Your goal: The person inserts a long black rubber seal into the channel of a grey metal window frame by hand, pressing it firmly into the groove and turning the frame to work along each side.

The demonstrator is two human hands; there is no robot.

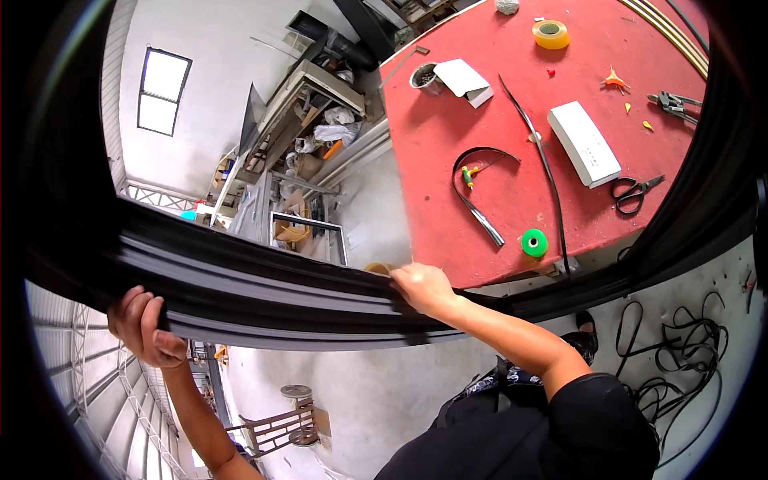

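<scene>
A long, black, ribbed frame (288, 292) spans the view from left to right, bent by the lens. My left hand (144, 324) grips its lower edge at the left, fingers wrapped round the rim. Near the middle, my right hand (424, 290) is closed at the frame's upper edge. A tan, curved-edged thing (376, 269) shows at its fingertips, possibly a tape roll, with most of it hidden behind the frame and fingers.
Beyond the frame stands a red table (448, 120) with black-handled scissors (636, 194), a white box (584, 144), a green spool (534, 242), yellow tape (550, 34) and black strips (544, 168). Tangled black strip (680, 352) lies on the floor at right. A cluttered rack (312, 120) stands behind.
</scene>
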